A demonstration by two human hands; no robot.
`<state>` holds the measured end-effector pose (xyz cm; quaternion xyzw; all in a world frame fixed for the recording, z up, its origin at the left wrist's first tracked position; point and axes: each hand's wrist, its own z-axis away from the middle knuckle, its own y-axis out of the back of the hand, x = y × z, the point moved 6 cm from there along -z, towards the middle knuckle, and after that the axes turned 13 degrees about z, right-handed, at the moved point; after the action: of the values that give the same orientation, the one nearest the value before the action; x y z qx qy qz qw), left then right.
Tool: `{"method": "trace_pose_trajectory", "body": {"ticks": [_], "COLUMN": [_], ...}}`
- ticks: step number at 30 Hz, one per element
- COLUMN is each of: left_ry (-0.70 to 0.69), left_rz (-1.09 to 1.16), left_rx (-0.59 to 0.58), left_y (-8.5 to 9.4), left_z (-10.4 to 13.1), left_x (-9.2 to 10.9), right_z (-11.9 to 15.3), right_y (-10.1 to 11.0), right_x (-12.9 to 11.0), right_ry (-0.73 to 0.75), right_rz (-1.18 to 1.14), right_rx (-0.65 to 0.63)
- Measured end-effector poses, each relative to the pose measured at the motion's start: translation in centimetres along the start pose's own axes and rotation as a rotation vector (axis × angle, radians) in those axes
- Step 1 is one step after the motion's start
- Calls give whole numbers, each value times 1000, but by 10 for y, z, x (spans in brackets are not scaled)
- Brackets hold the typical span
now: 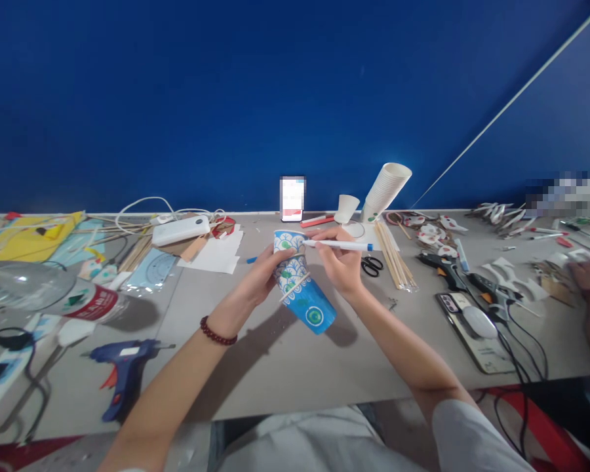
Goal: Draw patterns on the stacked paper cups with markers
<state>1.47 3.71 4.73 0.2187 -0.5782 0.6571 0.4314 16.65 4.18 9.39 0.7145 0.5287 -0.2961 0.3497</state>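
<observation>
A joined paper-cup piece (pixel 314 305), covered in blue and white scallops with green spots, is held above the middle of a grey table (pixel 255 387). Its upper part stands nearly upright; its lower cup, mostly plain blue with a green ringed circle, angles down to the right. The person's left hand (pixel 264 272) grips the upper part from the left, thumb across the front. The right hand (pixel 340 263) is closed around a white marker (pixel 354 246) with a blue end, its tip at the upper part's right edge; whether it touches is too small to tell. Behind them, a lit phone (pixel 292 200) stands against a blue wall (pixel 226 98). To its right are a single white paper cup (pixel 347 208) and a tall, leaning stack of cups (pixel 388 187). Nearer the right hand lie black-handled scissors (pixel 372 265) and thin wooden sticks (pixel 393 259). A blue glue gun (pixel 125 367) and a clear plastic bottle (pixel 27 285) lie at left. Another person's hand (pixel 589 275) rests at the far right.
</observation>
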Motion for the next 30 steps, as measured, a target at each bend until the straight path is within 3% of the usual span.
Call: {"method": "trace_pose_trajectory", "body": {"ticks": [12, 30], "left_ry": [-4, 48], "left_rz": [27, 46], "left_rx": [6, 14], "left_y": [-1, 4], "left_z": [1, -4], "left_x": [1, -6], "right_z": [0, -1], "right_y": [-2, -1], "right_x": [-9, 3], "right_ry": [31, -43], "right_rz": [41, -99], "right_rx": [-22, -39]}}
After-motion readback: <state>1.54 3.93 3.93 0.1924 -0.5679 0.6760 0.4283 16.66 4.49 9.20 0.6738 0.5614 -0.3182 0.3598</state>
